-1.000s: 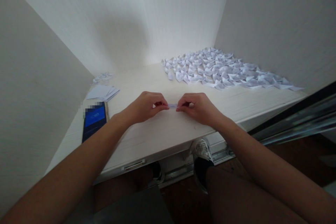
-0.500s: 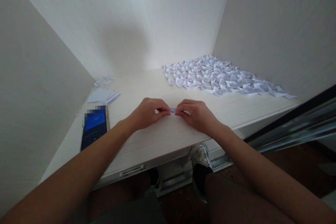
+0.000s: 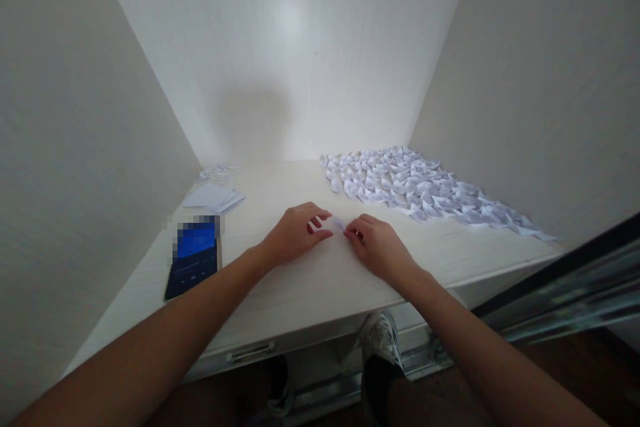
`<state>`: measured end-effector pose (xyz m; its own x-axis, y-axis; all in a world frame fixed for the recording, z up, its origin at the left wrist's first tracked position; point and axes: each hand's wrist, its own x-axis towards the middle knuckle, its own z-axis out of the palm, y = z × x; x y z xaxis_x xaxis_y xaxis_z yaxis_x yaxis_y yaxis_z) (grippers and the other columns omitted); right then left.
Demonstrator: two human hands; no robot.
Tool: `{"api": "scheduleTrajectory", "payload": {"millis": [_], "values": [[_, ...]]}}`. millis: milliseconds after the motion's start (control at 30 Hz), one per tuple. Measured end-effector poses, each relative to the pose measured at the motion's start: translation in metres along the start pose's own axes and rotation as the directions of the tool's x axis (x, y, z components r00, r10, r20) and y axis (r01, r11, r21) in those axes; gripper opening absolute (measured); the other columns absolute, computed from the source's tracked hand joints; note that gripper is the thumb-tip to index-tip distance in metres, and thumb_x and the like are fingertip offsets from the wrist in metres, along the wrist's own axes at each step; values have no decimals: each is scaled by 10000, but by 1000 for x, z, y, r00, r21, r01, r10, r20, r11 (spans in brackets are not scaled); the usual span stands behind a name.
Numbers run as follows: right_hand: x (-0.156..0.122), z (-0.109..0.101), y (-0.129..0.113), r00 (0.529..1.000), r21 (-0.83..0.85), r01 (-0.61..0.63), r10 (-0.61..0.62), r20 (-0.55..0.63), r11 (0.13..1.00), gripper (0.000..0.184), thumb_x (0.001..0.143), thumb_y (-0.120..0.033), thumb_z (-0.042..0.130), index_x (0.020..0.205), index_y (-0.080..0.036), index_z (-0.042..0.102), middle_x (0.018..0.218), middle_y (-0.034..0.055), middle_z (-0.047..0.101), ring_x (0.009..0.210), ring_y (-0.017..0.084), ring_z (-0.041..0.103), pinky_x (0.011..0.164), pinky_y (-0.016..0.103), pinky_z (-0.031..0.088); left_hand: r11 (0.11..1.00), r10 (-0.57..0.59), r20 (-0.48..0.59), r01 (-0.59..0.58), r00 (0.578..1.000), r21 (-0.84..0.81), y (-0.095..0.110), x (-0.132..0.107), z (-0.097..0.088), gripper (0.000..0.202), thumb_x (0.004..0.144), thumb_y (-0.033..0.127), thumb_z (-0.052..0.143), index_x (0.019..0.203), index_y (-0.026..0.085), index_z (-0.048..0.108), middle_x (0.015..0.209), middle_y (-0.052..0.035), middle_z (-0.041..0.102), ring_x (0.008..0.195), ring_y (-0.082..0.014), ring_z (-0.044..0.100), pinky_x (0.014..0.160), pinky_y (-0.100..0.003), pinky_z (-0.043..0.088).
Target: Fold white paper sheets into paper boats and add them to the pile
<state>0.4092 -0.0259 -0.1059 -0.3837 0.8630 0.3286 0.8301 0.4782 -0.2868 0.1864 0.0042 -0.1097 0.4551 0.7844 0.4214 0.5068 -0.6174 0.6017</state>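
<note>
A small folded piece of white paper [image 3: 339,223] is between my hands, just above the white desk; its exact shape is blurred. My right hand [image 3: 376,245] pinches the paper's right end between thumb and fingers. To its left, my left hand [image 3: 299,233] has thumb and fingers apart, close to the paper's other end but not closed on it. Beyond my right hand many small folded paper boats [image 3: 410,187] lie in packed rows.
On the left of the desk [image 3: 280,307] lie a phone [image 3: 195,267] with a lit screen and a stack of white paper sheets [image 3: 213,197]. Behind them are thin paper strips [image 3: 219,172]. White panels enclose the desk at the back and both sides. A drawer handle [image 3: 251,351] is on the front.
My left fingers have let go of the paper and spread apart, while my right hand keeps its pinch. The view has tilted up slightly, so the desk appears lower.
</note>
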Motion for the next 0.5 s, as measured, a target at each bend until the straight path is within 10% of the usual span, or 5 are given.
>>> {"api": "scheduleTrajectory", "payload": {"millis": [500], "values": [[63, -3, 14, 987, -243, -156, 160, -3, 957, 294, 960, -221, 604, 1227, -156, 707, 997, 131, 790, 934, 258, 733, 825, 337, 518, 990, 8, 198, -36, 980, 138, 0, 1, -2, 74, 842, 226, 722, 794, 176, 748, 696, -18, 724, 603, -148, 617, 609, -277, 438]]}}
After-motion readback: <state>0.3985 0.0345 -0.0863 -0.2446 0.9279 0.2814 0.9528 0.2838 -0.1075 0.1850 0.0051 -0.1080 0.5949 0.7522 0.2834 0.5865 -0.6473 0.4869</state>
